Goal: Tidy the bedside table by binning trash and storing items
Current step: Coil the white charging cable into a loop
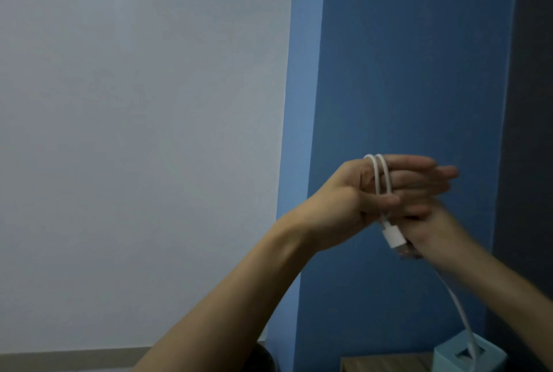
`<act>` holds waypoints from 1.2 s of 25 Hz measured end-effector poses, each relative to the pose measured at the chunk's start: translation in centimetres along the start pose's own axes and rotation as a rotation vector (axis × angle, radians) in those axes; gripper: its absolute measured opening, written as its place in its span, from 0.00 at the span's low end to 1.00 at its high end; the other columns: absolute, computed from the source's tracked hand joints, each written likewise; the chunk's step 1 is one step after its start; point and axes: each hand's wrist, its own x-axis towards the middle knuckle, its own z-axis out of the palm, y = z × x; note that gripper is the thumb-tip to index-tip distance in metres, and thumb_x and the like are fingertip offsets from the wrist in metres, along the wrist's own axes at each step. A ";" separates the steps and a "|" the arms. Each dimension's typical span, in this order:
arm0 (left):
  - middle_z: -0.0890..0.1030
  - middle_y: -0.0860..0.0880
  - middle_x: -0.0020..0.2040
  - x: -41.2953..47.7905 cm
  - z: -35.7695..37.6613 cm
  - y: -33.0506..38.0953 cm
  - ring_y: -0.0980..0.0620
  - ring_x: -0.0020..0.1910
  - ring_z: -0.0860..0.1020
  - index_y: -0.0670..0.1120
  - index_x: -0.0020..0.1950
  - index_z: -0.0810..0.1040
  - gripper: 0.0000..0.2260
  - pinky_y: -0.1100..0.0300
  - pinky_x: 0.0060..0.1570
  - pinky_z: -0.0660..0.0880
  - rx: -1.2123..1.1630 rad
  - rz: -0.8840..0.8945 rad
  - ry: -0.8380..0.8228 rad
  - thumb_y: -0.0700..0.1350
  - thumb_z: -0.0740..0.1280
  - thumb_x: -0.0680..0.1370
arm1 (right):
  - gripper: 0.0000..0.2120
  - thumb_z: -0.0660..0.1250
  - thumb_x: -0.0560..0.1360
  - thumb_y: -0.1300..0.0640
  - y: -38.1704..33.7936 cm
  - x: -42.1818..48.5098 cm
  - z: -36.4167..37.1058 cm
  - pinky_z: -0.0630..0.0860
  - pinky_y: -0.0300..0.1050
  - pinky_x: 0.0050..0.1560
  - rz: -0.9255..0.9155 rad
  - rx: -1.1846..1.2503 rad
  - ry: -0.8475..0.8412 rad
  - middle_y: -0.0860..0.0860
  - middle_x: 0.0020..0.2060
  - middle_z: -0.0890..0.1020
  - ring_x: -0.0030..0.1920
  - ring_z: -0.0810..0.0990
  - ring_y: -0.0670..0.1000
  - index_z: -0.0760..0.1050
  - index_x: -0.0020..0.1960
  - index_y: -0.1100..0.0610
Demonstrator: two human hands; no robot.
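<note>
In the head view, the person's left grip [356,192] is being held up in front of the blue wall [404,72], with its fingers lying straight and pointing right. The white cable [377,175] is looping 2 times around those fingers. The thumb is pressing across the loops, so this grip is grasping the cable. The cable's white plug [392,237] is hanging just below the hand. The right grip [435,232] is sitting just behind and below the left one and is blurred; I cannot tell whether it is clenched or released. A length of cable is trailing down from under it to a pale blue box [454,356], which is standing on the wooden worktop [386,364]. A white wall [134,132] is filling the left side.
</note>
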 end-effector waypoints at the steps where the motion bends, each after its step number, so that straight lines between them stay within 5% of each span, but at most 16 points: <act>1: 0.64 0.30 0.71 -0.1 -0.4 -0.1 0.36 0.69 0.66 0.32 0.68 0.64 0.23 0.54 0.62 0.73 0.029 -0.012 0.037 0.22 0.49 0.74 | 0.14 0.64 0.72 0.57 0.4 -1.5 -1.2 0.72 0.39 0.24 -0.311 0.231 -0.393 0.50 0.23 0.78 0.22 0.72 0.42 0.75 0.27 0.54; 3: 0.67 0.33 0.70 -0.1 -1.2 -0.1 0.41 0.70 0.67 0.32 0.69 0.64 0.24 0.55 0.65 0.71 0.139 -0.029 0.099 0.21 0.51 0.74 | 0.17 0.65 0.73 0.58 1.6 0.6 -2.7 0.62 0.32 0.22 -0.563 0.261 -0.341 0.49 0.17 0.70 0.19 0.66 0.42 0.77 0.27 0.49; 6: 0.69 0.35 0.70 0.0 -2.1 0.3 0.45 0.71 0.68 0.34 0.70 0.65 0.25 0.56 0.68 0.66 0.296 -0.049 0.116 0.21 0.52 0.73 | 0.08 0.65 0.74 0.55 1.9 1.8 -3.1 0.62 0.35 0.25 -0.853 0.043 -0.219 0.49 0.21 0.70 0.22 0.67 0.46 0.82 0.44 0.46; 10: 0.64 0.32 0.72 -0.5 -0.5 0.7 0.40 0.70 0.66 0.32 0.71 0.60 0.25 0.57 0.64 0.71 0.118 -0.069 0.044 0.22 0.50 0.74 | 0.22 0.55 0.70 0.38 1.4 0.5 -4.6 0.69 0.44 0.30 -1.015 -0.300 -0.247 0.44 0.32 0.76 0.28 0.73 0.50 0.77 0.36 0.54; 13: 0.63 0.30 0.71 -0.5 0.0 0.7 0.37 0.66 0.68 0.32 0.72 0.59 0.24 0.59 0.60 0.74 0.058 -0.081 0.008 0.22 0.49 0.75 | 0.31 0.47 0.68 0.28 1.1 0.3 -6.0 0.70 0.39 0.28 -1.106 -0.276 -0.201 0.44 0.24 0.76 0.26 0.74 0.45 0.77 0.33 0.51; 15: 0.67 0.29 0.68 -0.5 -0.4 0.6 0.41 0.60 0.78 0.32 0.71 0.61 0.24 0.61 0.59 0.74 0.156 -0.113 -0.001 0.22 0.50 0.75 | 0.29 0.46 0.70 0.28 1.4 0.6 -7.1 0.68 0.37 0.26 -1.180 -0.265 -0.060 0.44 0.21 0.77 0.23 0.74 0.42 0.79 0.34 0.45; 17: 0.72 0.30 0.62 -0.6 -0.7 0.3 0.52 0.50 0.82 0.33 0.69 0.65 0.24 0.62 0.58 0.74 0.256 -0.146 -0.026 0.22 0.52 0.74 | 0.20 0.55 0.69 0.31 1.0 0.3 -8.6 0.68 0.38 0.23 -1.180 -0.246 0.000 0.41 0.20 0.77 0.22 0.73 0.41 0.78 0.34 0.42; 21: 0.77 0.25 0.46 -0.8 -0.1 -0.1 0.43 0.38 0.80 0.27 0.62 0.67 0.16 0.53 0.52 0.74 0.305 -0.164 -0.227 0.25 0.53 0.75 | 0.09 0.71 0.63 0.44 -0.5 0.6 -10.0 0.64 0.30 0.25 -1.188 -0.147 0.034 0.41 0.24 0.76 0.24 0.72 0.41 0.80 0.28 0.47; 24: 0.80 0.44 0.36 -1.0 0.4 -0.5 0.56 0.30 0.72 0.30 0.60 0.69 0.14 0.61 0.39 0.69 0.238 -0.154 -0.255 0.29 0.53 0.76 | 0.07 0.78 0.58 0.51 -1.0 1.1 -9.7 0.64 0.33 0.24 -1.125 0.058 0.022 0.46 0.25 0.79 0.23 0.71 0.46 0.80 0.28 0.47; 25: 0.81 0.43 0.38 -1.1 0.6 -0.6 0.56 0.31 0.75 0.34 0.57 0.70 0.12 0.61 0.41 0.70 0.210 -0.154 -0.251 0.28 0.53 0.75 | 0.08 0.79 0.57 0.55 -1.0 1.4 -9.3 0.65 0.35 0.24 -1.104 0.131 0.018 0.46 0.25 0.79 0.23 0.71 0.47 0.80 0.27 0.49; 27: 0.78 0.26 0.46 -1.0 1.1 -0.3 0.39 0.44 0.81 0.39 0.48 0.72 0.13 0.55 0.52 0.73 0.134 -0.152 -0.251 0.25 0.54 0.73 | 0.07 0.77 0.58 0.59 -0.9 1.9 -8.4 0.68 0.32 0.26 -1.051 0.333 -0.029 0.45 0.24 0.80 0.24 0.73 0.45 0.80 0.27 0.51; 29: 0.70 0.18 0.52 -1.1 1.8 0.0 0.29 0.49 0.78 0.43 0.45 0.73 0.18 0.52 0.55 0.71 0.049 -0.155 -0.268 0.23 0.53 0.71 | 0.06 0.75 0.57 0.51 -0.6 2.5 -7.6 0.69 0.27 0.28 -1.001 0.532 -0.097 0.42 0.24 0.81 0.26 0.74 0.41 0.80 0.30 0.52; 30: 0.70 0.18 0.51 -1.1 2.0 -0.1 0.35 0.46 0.81 0.44 0.48 0.73 0.19 0.55 0.54 0.73 0.007 -0.149 -0.282 0.23 0.53 0.71 | 0.11 0.74 0.57 0.44 -0.5 2.6 -7.2 0.69 0.26 0.28 -0.977 0.595 -0.135 0.41 0.25 0.81 0.26 0.75 0.40 0.80 0.31 0.51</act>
